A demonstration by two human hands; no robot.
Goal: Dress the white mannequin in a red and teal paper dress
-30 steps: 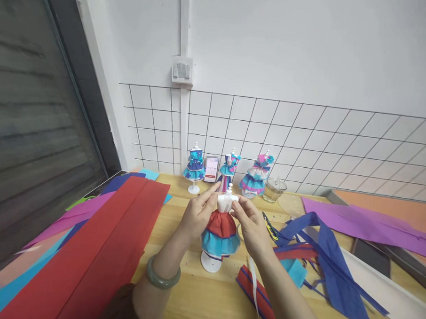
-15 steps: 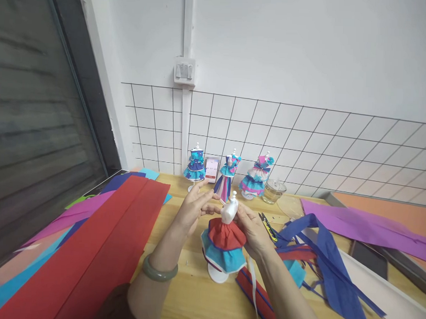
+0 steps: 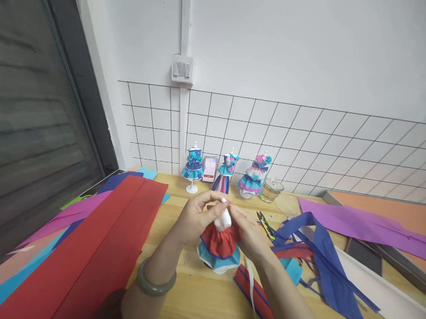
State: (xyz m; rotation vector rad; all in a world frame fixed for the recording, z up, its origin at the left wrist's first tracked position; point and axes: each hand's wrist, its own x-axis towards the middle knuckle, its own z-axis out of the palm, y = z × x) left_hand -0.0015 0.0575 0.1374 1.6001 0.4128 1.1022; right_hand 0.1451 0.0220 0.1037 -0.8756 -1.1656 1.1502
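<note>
A plain white wall rises behind the counter, whose top is pale, yellowish wood with visible grain. A slim white conduit runs vertically down it, interrupted by a white switch box. Across the lower wall spreads a grid of thin black lines, doubled by fainter grey ones toward the right. At far left, a white upright borders a dark, horizontally ribbed panel; the light is soft and fairly even

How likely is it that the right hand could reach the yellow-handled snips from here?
Probably yes. The snips lie on the table just to the right of the right hand, with nothing seen covering them, though it would likely have to leave the small white mannequin first.
</note>
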